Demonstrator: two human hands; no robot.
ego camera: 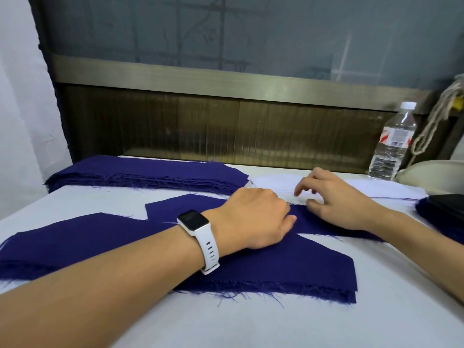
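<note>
A clear plastic water bottle with a white cap [394, 141] stands at two o'clock on the white counter [276, 327]; a pale twisted rope [437, 116] hangs just beside it.

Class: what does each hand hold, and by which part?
Left hand rests curled at the far end of the navy fabric; grip unclear. Right hand touches the white pieces, holding nothing.
</note>
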